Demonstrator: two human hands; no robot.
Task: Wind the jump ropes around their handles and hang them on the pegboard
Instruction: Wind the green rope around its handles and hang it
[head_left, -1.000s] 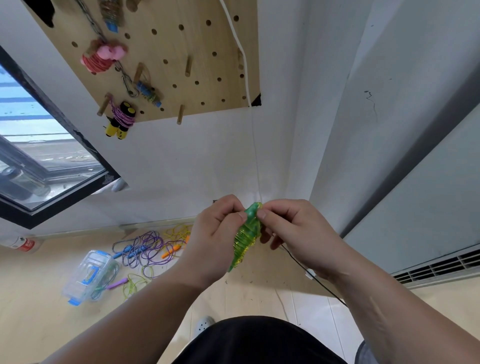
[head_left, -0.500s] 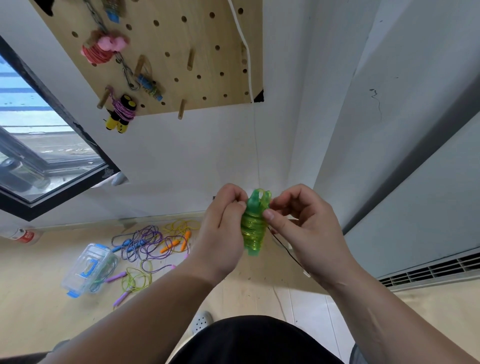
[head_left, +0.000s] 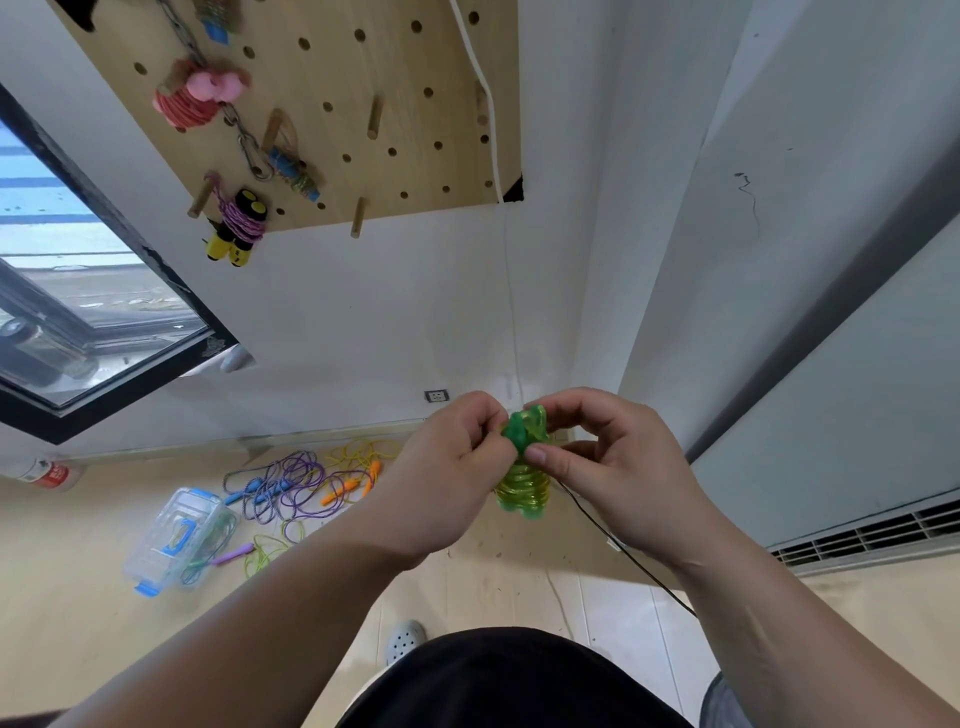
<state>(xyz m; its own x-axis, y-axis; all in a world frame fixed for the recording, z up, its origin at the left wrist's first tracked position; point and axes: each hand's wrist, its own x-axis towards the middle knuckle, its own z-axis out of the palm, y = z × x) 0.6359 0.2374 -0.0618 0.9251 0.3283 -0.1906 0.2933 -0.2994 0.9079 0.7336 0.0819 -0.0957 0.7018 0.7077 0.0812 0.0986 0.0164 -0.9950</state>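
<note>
A green jump rope (head_left: 522, 480), its yellow-green cord wound round the green handles, hangs upright between my hands at chest height. My left hand (head_left: 449, 470) pinches its top from the left. My right hand (head_left: 608, 465) pinches the same top from the right, thumb on the front. The wooden pegboard (head_left: 332, 104) is on the wall up left. It carries a pink wound rope (head_left: 195, 98), a blue-handled one (head_left: 291, 169) and a yellow-handled one with purple cord (head_left: 239, 226). A bare peg (head_left: 357, 218) sticks out near the board's lower edge.
Loose ropes (head_left: 296, 486) in purple, blue, orange and yellow lie tangled on the floor by the wall. A clear plastic box (head_left: 174, 540) with blue clips lies left of them. A window (head_left: 78, 301) is at left, a vent (head_left: 872, 535) at right, a black cable (head_left: 623, 553) under my right wrist.
The green rope bundle swung from tilted to upright. Both hands shifted their pinch to its top end, and they sit slightly higher against the wall than a second ago.
</note>
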